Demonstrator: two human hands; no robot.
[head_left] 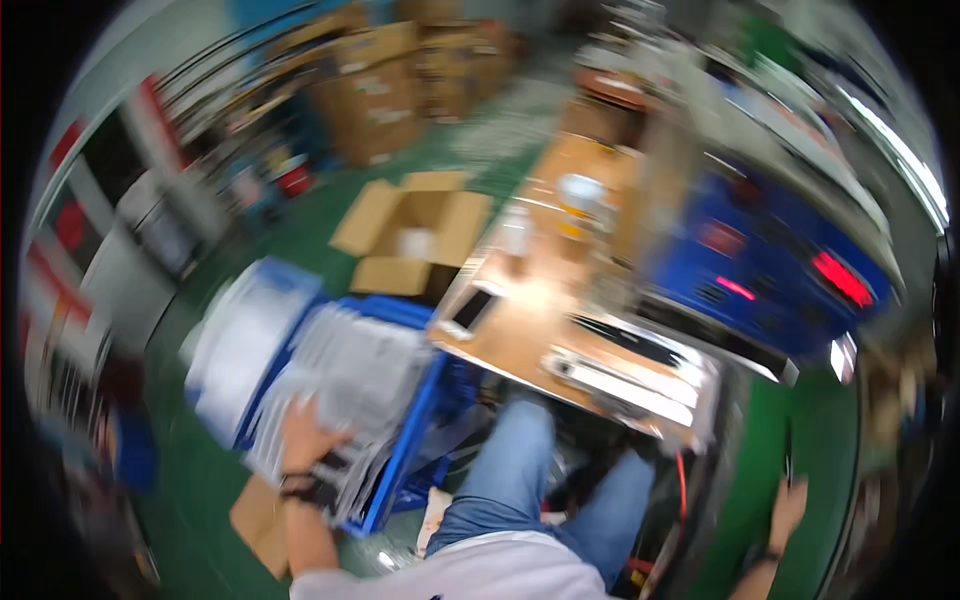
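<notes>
My left hand (pixel 308 440) reaches into a blue crate (pixel 405 445) at my left. Its fingers are spread over a stack of flat, pale grey pieces (pixel 350 365); motion blur hides their exact kind. No piece is visibly gripped. Out to the far right, my right hand (pixel 788 508) is closed around a thin, dark, stick-like tool (pixel 789 450) that points away from me. The tool's tip is too blurred to name its kind. A long white and silver part (pixel 625 385) lies at the near edge of the wooden workbench (pixel 545 275).
On the bench are a phone (pixel 473 310), a clear bottle (pixel 515 230) and a white-and-yellow container (pixel 580 205). A blue machine (pixel 720 250) with red displays stands at the right. Beyond the crate is an open cardboard box (pixel 375 225); stacked cartons (pixel 370 95) stand farther back.
</notes>
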